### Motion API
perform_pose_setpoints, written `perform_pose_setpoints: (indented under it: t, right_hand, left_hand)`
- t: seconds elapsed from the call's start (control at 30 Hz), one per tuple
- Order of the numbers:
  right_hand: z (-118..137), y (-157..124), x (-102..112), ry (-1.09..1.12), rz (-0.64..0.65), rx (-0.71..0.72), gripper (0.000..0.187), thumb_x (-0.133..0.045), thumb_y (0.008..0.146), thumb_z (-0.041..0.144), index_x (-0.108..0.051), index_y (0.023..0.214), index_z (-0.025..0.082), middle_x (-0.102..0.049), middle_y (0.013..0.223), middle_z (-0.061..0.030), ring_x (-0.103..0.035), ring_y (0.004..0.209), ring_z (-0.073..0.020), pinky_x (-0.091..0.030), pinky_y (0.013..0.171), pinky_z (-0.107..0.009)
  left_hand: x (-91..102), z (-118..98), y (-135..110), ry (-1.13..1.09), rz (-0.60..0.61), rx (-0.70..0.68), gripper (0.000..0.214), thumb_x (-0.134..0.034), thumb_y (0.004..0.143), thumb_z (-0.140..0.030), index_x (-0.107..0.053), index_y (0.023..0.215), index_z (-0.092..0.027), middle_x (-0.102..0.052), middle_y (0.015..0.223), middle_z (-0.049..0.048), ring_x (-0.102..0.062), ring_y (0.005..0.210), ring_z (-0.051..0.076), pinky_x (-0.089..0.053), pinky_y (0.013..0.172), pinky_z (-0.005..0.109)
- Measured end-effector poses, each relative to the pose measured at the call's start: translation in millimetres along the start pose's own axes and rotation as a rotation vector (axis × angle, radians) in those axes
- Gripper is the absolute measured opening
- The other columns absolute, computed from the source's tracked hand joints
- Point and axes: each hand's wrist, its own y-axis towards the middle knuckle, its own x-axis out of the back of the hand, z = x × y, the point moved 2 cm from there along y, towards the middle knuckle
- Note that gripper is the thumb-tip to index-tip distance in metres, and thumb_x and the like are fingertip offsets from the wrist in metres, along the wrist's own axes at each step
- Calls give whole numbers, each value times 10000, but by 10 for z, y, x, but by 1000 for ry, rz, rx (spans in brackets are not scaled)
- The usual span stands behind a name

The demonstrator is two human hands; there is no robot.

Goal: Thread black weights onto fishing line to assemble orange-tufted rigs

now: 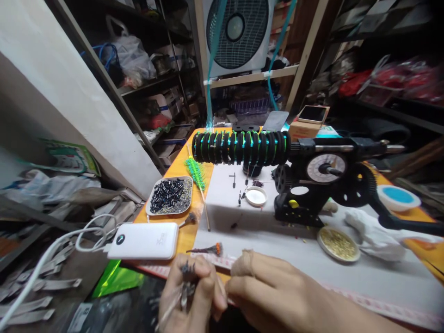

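My left hand is closed at the bottom edge around a small bunch of dark, thin parts with wire legs. My right hand meets it from the right, its fingertips pinched at the same bunch. Just beyond my fingers a small dark tuft with an orange tip lies on the grey mat. A measuring tape runs along the mat's near edge.
A black winding machine with a dial holds a row of black coils with green and blue thread. Also here: a tray of black parts, a white power bank, a white lid, a dish of gold bits, and a blue-filled dish.
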Motion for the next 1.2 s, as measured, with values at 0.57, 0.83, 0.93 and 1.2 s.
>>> perform_pose_setpoints:
  t: [0.57,0.83,0.93,1.2]
  right_hand:
    - [-202,-11,-10,747,-253,-495,133,-646,941,203,-772,897,201,-567,903,-27,-664,501,-71,-567,415,-144]
    - [-179,0,56,413,-245,-425,168,-624,934,162,-760,847,211,-607,816,-30,-671,716,-123,-565,618,-201]
    - [-169,22,112,306,-259,-407,173,-611,940,153,-730,830,211,-622,783,-14,-633,700,-106,-516,625,-191]
    - [-166,60,128,252,-249,-375,180,-608,930,129,-720,817,214,-629,762,-4,-618,707,-102,-484,630,-187]
  left_hand:
    - [-159,319,-95,-90,70,263,261,-710,891,-430,-593,816,-209,-597,734,-46,-490,511,48,-417,534,171]
    - [-114,301,-103,-120,34,278,321,-705,894,-433,-554,765,-181,-541,653,-36,-509,529,67,-428,525,167]
    - [-101,283,-82,-255,77,235,295,-668,927,-384,-543,759,-177,-564,684,-54,-480,436,36,-470,516,199]
    - [-86,273,-98,-330,111,177,246,-597,972,-337,-589,791,-170,-571,700,-53,-476,420,20,-496,510,200]
